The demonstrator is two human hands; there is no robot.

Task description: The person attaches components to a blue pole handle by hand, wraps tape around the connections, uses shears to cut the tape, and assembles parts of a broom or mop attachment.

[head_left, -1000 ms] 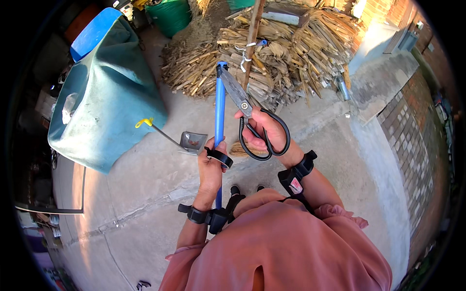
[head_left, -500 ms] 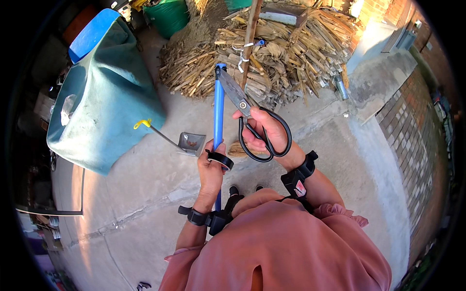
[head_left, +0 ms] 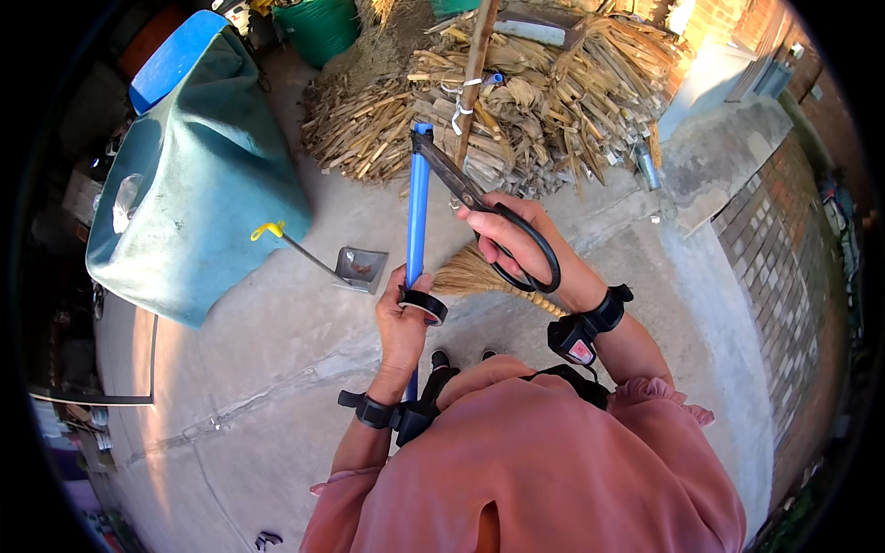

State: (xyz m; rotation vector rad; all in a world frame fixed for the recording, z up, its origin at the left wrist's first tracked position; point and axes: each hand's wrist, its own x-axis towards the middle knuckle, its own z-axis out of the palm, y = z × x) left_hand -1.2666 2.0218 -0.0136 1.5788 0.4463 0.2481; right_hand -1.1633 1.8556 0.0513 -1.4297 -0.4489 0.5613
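While our left hand (head_left: 399, 330) is keeping its grip closed around a slim blue pole (head_left: 418, 212), our right hand (head_left: 527, 247) is holding a pair of scissors (head_left: 452, 175) by the black looped handles, its grip curled through and around them. The pole is standing out in front of our body, its upper end reaching toward the stalk pile (head_left: 581, 111) and its lower part showing again below the left hand. A black tape roll (head_left: 423, 301) is resting at the left thumb and fingers, against the pole; we are not managing to tell whether a finger is passing through it. The blades are slanting up to the dark band (head_left: 419, 140) near the pole's top, looking nearly closed, and the overlap is hiding whether they are touching it. Beyond the hands, a straw broom (head_left: 468, 273) and a dustpan (head_left: 360, 266) are lying on the concrete floor (head_left: 277, 396).

We are judging the pole to be light, stiff and rather smooth, so we are favouring a firm wrap around its middle. The scissors are seeming hard and somewhat heavy toward the blades, and we are trusting the loops, well behind the pivot, as the safe hold.
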